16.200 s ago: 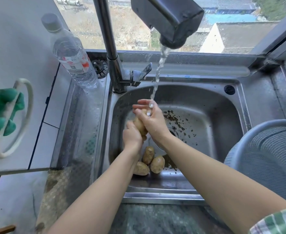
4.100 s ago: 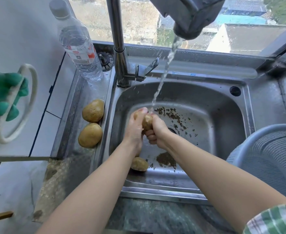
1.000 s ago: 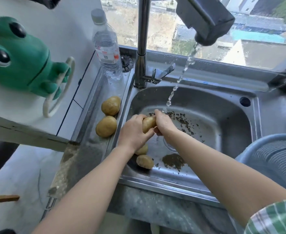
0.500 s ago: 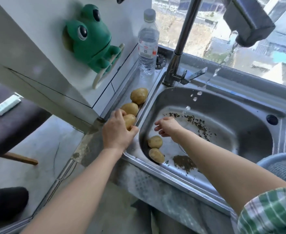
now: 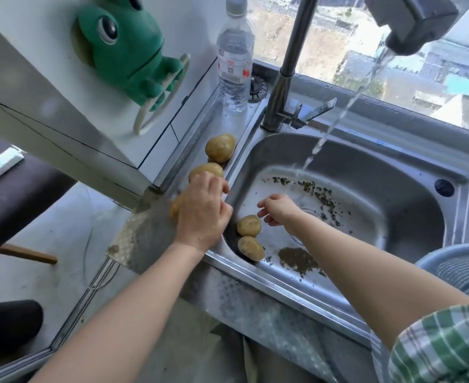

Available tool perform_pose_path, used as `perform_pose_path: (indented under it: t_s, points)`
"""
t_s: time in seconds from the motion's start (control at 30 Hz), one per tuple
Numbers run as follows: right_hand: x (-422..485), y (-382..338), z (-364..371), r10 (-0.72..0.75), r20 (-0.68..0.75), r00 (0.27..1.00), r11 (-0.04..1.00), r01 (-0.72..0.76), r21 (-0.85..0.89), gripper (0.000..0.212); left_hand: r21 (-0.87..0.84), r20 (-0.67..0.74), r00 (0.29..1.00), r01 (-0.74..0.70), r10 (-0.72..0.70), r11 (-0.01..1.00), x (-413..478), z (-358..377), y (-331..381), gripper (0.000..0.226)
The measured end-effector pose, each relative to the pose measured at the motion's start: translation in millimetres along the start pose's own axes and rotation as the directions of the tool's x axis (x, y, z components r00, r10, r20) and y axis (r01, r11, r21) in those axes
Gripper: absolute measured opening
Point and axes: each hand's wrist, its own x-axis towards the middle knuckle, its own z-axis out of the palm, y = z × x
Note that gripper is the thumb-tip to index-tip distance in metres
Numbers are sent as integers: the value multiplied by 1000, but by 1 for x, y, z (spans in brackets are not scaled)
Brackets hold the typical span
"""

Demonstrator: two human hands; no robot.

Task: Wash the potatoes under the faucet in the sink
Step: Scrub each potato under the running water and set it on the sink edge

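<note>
- The left hand (image 5: 202,208) is laid over a covered potato (image 5: 175,207) on the ledge (image 5: 232,121); its fingers are curled down, but whether the potato is clasped cannot be told.
- The right hand (image 5: 277,210) is held above the sink (image 5: 379,183), fingers loosely bent, nothing grasped.
- Two basin potatoes (image 5: 249,225) are seen touching in the near-left corner.
- Two ledge potatoes (image 5: 220,147) are seen beyond the left hand.
- Water is poured from the faucet (image 5: 283,78).

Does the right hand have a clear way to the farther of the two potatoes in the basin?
Probably yes: the right hand is empty, just beside that potato, with nothing between them.
</note>
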Motion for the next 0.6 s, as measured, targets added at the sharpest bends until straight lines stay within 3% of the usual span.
perform_pose_path:
  t_s: [0.1,0.17,0.23,0.33,0.47,0.57,0.6]
  points:
    - [8,14,2,4,35,999,994,0,-109,24,-184,130,985,-84,109,979,10,20,20,16]
    - [14,26,6,13,92,996,967,11,-255,19,-231,227,974,52,2,972,18,39,35,13]
    - [20,38,12,32,180,983,918,42,-393,20,-222,373,919,224,-129,949,27,59,44,15]
    - [18,45,22,22,303,953,813,159,-560,35,-174,509,836,333,-205,927,40,81,48,23]
    - [19,52,31,-85,306,948,836,235,-497,40,-151,558,794,383,-241,911,53,100,44,26]
    - [24,61,36,-140,272,952,891,241,-385,10,-139,608,753,410,-249,901,58,109,44,27]
    - [25,63,38,-147,269,952,900,242,-362,10,-140,618,744,423,-255,895,60,112,43,27]
